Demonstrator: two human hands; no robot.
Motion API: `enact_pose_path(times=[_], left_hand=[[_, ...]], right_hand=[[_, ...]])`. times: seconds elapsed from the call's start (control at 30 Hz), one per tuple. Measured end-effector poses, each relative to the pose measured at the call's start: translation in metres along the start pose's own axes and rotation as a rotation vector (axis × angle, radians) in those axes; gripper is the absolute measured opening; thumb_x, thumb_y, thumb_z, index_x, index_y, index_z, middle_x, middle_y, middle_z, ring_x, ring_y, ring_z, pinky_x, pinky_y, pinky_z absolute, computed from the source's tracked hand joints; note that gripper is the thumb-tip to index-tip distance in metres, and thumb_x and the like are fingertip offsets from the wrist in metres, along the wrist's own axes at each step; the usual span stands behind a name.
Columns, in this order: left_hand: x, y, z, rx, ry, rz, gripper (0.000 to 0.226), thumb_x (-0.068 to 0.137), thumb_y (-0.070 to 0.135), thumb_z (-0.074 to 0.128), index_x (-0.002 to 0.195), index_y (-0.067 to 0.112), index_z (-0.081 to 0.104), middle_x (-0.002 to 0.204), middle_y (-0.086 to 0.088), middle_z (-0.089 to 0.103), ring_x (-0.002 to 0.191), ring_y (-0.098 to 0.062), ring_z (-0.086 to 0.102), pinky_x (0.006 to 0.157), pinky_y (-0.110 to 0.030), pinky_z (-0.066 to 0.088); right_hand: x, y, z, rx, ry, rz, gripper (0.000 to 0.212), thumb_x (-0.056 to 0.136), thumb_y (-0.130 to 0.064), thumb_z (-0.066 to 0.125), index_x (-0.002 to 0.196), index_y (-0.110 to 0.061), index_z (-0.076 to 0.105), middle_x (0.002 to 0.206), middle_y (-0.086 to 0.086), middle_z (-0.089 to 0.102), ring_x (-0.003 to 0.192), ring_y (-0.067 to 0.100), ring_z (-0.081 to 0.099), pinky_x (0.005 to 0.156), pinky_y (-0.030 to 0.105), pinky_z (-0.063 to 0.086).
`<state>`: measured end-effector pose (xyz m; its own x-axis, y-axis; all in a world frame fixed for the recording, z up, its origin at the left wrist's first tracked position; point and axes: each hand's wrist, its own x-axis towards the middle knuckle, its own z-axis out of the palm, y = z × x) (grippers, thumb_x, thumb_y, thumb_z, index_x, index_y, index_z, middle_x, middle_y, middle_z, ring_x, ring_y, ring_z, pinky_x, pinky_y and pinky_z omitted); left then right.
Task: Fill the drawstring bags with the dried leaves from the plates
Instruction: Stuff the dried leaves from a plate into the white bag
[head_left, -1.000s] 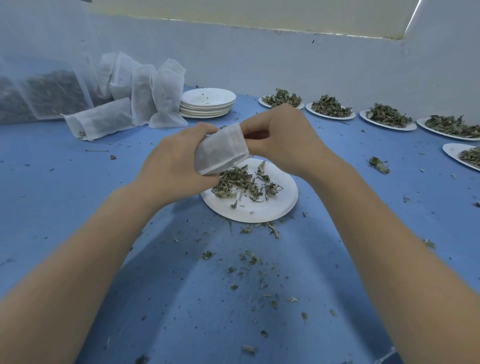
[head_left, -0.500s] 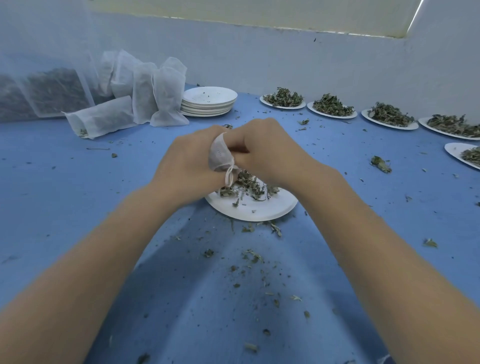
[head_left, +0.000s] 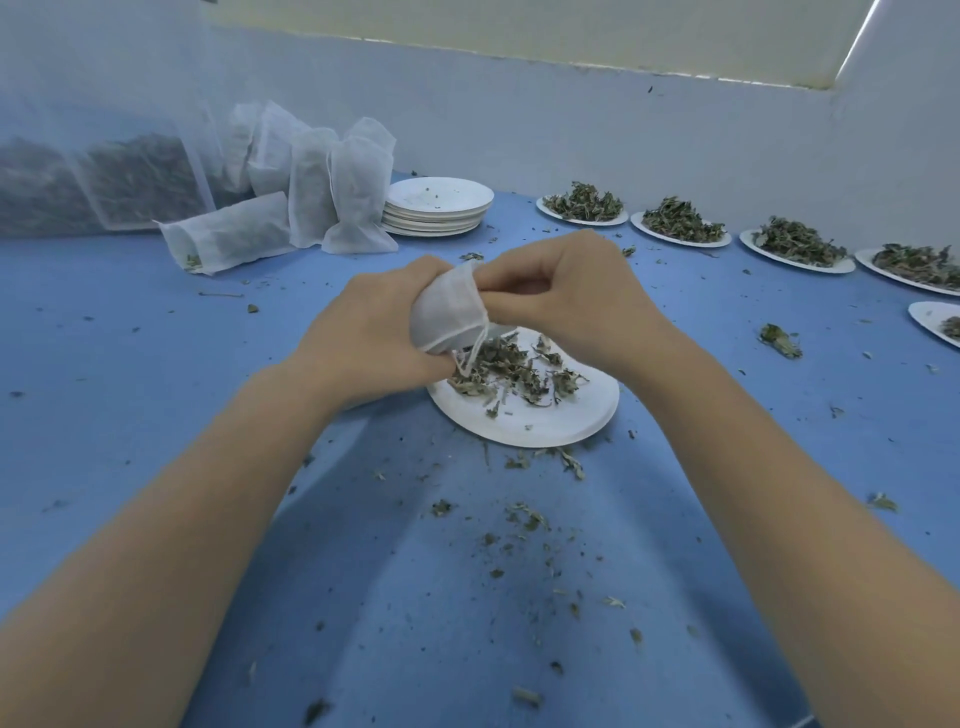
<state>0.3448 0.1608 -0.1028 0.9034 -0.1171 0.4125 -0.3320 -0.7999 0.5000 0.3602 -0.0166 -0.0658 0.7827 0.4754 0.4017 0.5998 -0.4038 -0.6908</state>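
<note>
Two hands: both on one drawstring bag, held just above the near plate
L grip: left hand curled round the bag body, bunching the cloth; closed on it
R grip: right hand pinching the bag rim w/ thumb & fingertips; closed on the cloth edge; can't tell if any leaf is in that pinch
Bag: mouth faces the R hand; hem cord visible round the rim; loose cord end hangs below the grip, touching the leaf pile
Leaves: dried leaves lie on the plate right under both grips; only part of a load left there, so I'd judge the bag partly filled; contents not visible thru the cloth
Step (my read): opening the mouth for the next pinch of leaves, or closing it; can't tell which
How to do it well: keep the mouth over the plate so spills land below the grip, not on the blue table; L hand should hold lower on the body so the rim stays free; R thumb spreads the rim wide before loading; keep the cord end out of the mouth
Risk: crumbs already scattered nearer the person than the grip; brittle leaf breaks if squeezed hard; go light
Beyond the grip: filled bags & stack of emptied plates to the far L; full plates in a row to the far R, still waiting
</note>
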Motion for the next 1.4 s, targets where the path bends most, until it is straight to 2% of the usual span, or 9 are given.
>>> enact_pose_path(times=[0.1, 0.3, 0.4, 0.53, 0.77, 0.93, 1.0, 1.13, 1.4], left_hand=[[0.002, -0.004, -0.001, -0.03, 0.017, -0.01, 0.051, 0.061, 0.026, 0.071, 0.107, 0.038, 0.052, 0.08, 0.018, 0.056, 0.079, -0.009, 0.05, 0.062, -0.022, 0.036], [0.004, -0.016, -0.005, -0.014, 0.067, -0.063, 0.056, 0.066, 0.026, 0.072, 0.115, 0.036, 0.048, 0.079, 0.02, 0.048, 0.082, -0.011, 0.043, 0.063, -0.026, 0.032], [0.006, -0.017, -0.006, -0.021, 0.107, -0.079, 0.056, 0.068, 0.025, 0.072, 0.118, 0.032, 0.047, 0.077, 0.025, 0.043, 0.081, -0.012, 0.042, 0.059, -0.025, 0.031], [0.004, -0.017, -0.006, -0.039, 0.129, -0.091, 0.053, 0.069, 0.024, 0.071, 0.117, 0.03, 0.049, 0.08, 0.018, 0.046, 0.084, -0.013, 0.043, 0.068, -0.027, 0.034], [0.006, -0.015, -0.005, -0.03, 0.11, -0.091, 0.054, 0.071, 0.026, 0.071, 0.119, 0.029, 0.047, 0.092, 0.012, 0.049, 0.087, -0.015, 0.043, 0.071, -0.03, 0.037], [0.005, -0.015, -0.004, -0.007, 0.071, -0.085, 0.054, 0.071, 0.025, 0.072, 0.118, 0.028, 0.047, 0.095, 0.011, 0.049, 0.088, -0.016, 0.043, 0.072, -0.031, 0.037], [0.005, -0.015, -0.003, 0.002, 0.063, -0.078, 0.055, 0.071, 0.026, 0.073, 0.119, 0.027, 0.047, 0.096, 0.011, 0.048, 0.088, -0.016, 0.043, 0.073, -0.031, 0.038], [0.005, -0.016, -0.003, 0.014, 0.064, -0.083, 0.055, 0.071, 0.024, 0.072, 0.119, 0.027, 0.047, 0.095, 0.01, 0.048, 0.087, -0.016, 0.043, 0.072, -0.031, 0.037], [0.006, -0.014, -0.001, 0.066, 0.012, -0.087, 0.058, 0.071, 0.022, 0.071, 0.122, 0.029, 0.045, 0.101, 0.009, 0.049, 0.09, -0.015, 0.043, 0.074, -0.032, 0.038]], right_hand=[[0.0, 0.0, 0.001, 0.024, -0.016, -0.007, 0.019, 0.083, -0.02, 0.069, 0.08, -0.039, 0.068, 0.074, -0.03, 0.067, 0.08, -0.013, 0.062, 0.08, 0.008, 0.046], [0.009, 0.01, -0.002, -0.077, 0.143, 0.133, 0.008, 0.087, -0.028, 0.063, 0.089, -0.029, 0.071, 0.08, -0.017, 0.069, 0.074, -0.002, 0.062, 0.079, 0.022, 0.053], [0.014, 0.02, 0.011, -0.404, -0.053, 0.226, 0.022, 0.094, -0.038, 0.05, 0.101, -0.025, 0.067, 0.098, -0.009, 0.066, 0.088, 0.007, 0.059, 0.064, 0.018, 0.042], [0.017, 0.027, 0.029, -0.584, -0.282, 0.236, 0.04, 0.096, -0.047, 0.04, 0.122, -0.023, 0.059, 0.122, 0.002, 0.056, 0.113, 0.019, 0.05, 0.082, 0.027, 0.036], [-0.002, 0.024, 0.019, -0.588, -0.356, 0.119, 0.031, 0.089, -0.048, 0.054, 0.109, -0.028, 0.066, 0.112, -0.005, 0.06, 0.099, 0.011, 0.054, 0.087, 0.027, 0.043], [0.005, 0.023, 0.015, -0.74, -0.347, 0.221, 0.048, 0.088, -0.055, 0.051, 0.129, -0.031, 0.053, 0.11, -0.001, 0.059, 0.087, 0.009, 0.047, 0.068, 0.021, 0.035], [0.009, 0.022, 0.02, -0.771, -0.372, 0.212, 0.043, 0.089, -0.049, 0.053, 0.125, -0.026, 0.059, 0.099, -0.001, 0.064, 0.076, 0.008, 0.049, 0.055, 0.014, 0.032], [0.011, 0.022, 0.024, -0.724, -0.342, 0.153, 0.027, 0.089, -0.035, 0.06, 0.111, -0.022, 0.069, 0.101, -0.003, 0.069, 0.077, 0.007, 0.051, 0.049, 0.006, 0.033], [0.0, 0.016, -0.019, -0.507, -0.077, 0.191, 0.016, 0.083, -0.025, 0.069, 0.098, -0.024, 0.074, 0.078, -0.011, 0.064, 0.077, 0.003, 0.058, 0.066, 0.002, 0.04]])
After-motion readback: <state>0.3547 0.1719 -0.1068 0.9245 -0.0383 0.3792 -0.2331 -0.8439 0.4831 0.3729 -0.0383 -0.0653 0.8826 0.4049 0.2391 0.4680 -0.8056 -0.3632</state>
